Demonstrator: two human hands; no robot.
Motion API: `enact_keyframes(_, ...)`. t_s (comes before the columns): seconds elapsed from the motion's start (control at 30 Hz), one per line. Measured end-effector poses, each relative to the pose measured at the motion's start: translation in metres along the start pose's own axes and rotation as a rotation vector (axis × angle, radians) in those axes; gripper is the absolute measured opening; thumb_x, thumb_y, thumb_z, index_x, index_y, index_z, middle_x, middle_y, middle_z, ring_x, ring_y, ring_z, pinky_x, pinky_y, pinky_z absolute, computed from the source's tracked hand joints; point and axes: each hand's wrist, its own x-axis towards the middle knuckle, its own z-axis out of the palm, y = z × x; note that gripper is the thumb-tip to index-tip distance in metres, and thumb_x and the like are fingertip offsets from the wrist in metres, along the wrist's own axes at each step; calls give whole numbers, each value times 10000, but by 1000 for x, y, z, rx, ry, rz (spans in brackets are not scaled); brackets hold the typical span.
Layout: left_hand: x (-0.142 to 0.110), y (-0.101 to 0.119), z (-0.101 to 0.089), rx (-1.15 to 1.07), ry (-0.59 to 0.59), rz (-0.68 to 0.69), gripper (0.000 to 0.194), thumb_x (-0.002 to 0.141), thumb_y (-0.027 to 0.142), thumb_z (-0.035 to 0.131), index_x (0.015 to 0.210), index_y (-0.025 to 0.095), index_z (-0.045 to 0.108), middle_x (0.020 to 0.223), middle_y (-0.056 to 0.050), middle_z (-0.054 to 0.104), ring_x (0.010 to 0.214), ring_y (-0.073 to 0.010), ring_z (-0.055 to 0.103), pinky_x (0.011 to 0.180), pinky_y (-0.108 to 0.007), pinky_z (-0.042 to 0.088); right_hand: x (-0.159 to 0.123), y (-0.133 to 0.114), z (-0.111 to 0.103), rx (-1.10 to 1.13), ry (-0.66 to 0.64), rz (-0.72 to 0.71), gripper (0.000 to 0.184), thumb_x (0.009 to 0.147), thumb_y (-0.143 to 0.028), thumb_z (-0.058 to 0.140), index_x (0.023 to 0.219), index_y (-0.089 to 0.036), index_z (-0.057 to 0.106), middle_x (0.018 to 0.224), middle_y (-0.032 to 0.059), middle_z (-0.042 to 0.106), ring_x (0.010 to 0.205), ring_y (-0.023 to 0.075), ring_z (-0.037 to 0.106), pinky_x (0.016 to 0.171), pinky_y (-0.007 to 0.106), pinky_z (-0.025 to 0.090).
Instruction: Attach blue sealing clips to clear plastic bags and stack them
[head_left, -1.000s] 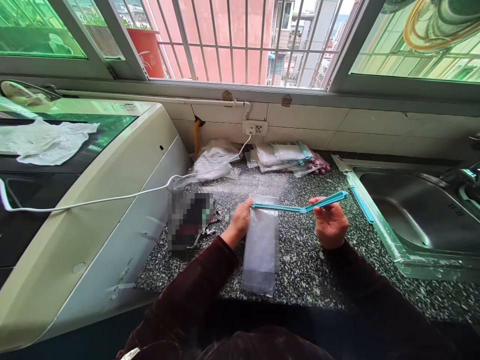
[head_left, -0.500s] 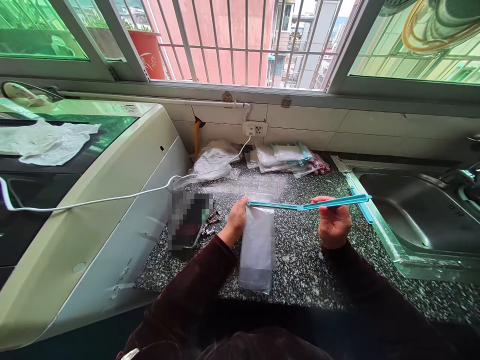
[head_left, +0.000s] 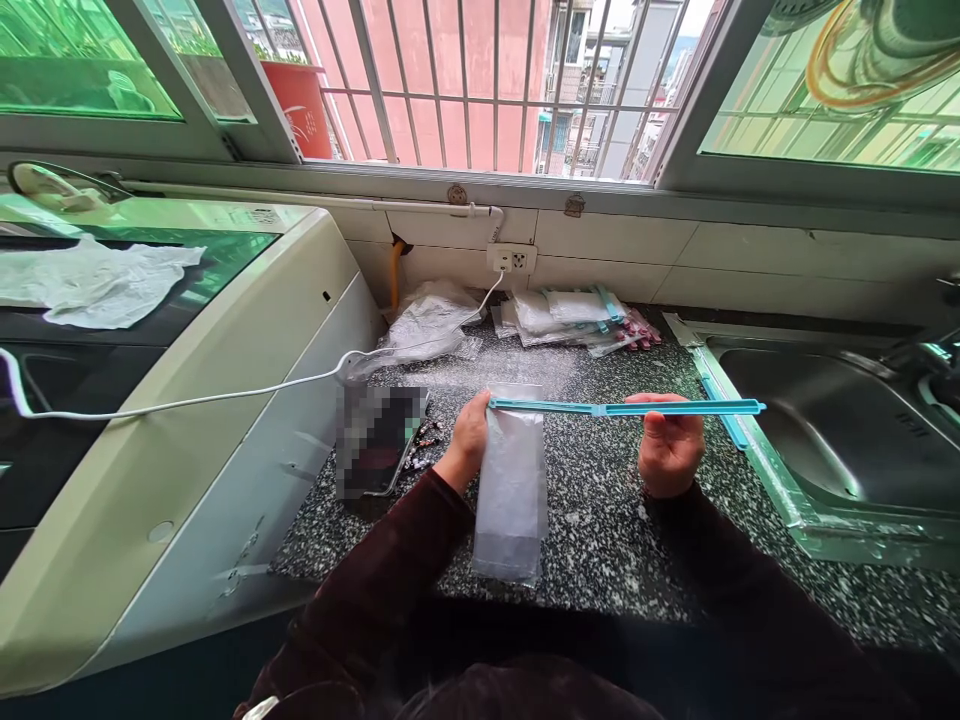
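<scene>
A long light-blue bag sealing clip (head_left: 570,407) lies unfolded almost straight between my hands, its hinge near the middle. My left hand (head_left: 468,436) is closed on the clip's left end, pinching it together with the top of a clear plastic bag (head_left: 510,490). The bag hangs flat toward me, its top edge showing just beyond the clip's left arm. My right hand (head_left: 672,448) is closed around the clip's right arm, thumb in front and fingers behind. The clip's right tip points out past that hand toward the sink.
A stack of bags with blue and pink clips (head_left: 570,318) lies by the wall, next to crumpled clear plastic (head_left: 431,322). A blurred dark flat object (head_left: 382,440) is left of my hands. More blue clips (head_left: 724,412) rest at the sink (head_left: 795,430). A white cable (head_left: 247,393) crosses left.
The clip's right arm has swung to lie nearly in line with the left arm, its tip now farther right. My left hand and the bag have shifted slightly left.
</scene>
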Motion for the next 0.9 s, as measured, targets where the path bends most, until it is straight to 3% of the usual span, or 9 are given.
enact_keyframes(0.33,-2,6,-1,203,30,66,234,785,204,405,621,166,567,672,-7,612,702,-162,529,723,-259,430,-4,9,2,178,16,170,149,839,-325,549,937,-215,531,832,24,631,667,135,606,627,304,525)
enact_keyframes(0.47,2,2,-3,262,10,94,214,771,198,425,626,163,578,666,-2,618,698,-162,524,711,-253,425,-4,9,2,224,-18,177,129,840,-300,549,943,-223,538,823,11,619,658,125,598,628,299,527)
enact_keyframes(0.73,4,0,-5,389,-64,87,177,737,183,464,611,167,588,715,-25,635,767,-186,530,780,-275,395,0,3,0,0,-350,193,247,749,-358,655,929,-208,577,864,44,615,768,158,608,681,302,535)
enact_keyframes(0.83,5,-2,-6,305,-73,58,163,734,195,497,614,165,602,714,-23,631,786,-187,526,797,-273,386,2,4,0,-82,-483,102,221,740,-366,664,880,-208,597,796,34,625,705,155,606,641,301,533)
enact_keyframes(0.9,7,-6,-5,121,-87,-29,143,722,221,543,613,156,610,710,-20,629,795,-181,529,798,-263,383,3,4,1,-114,-514,24,160,747,-337,661,824,-207,607,758,30,636,690,157,609,638,303,531)
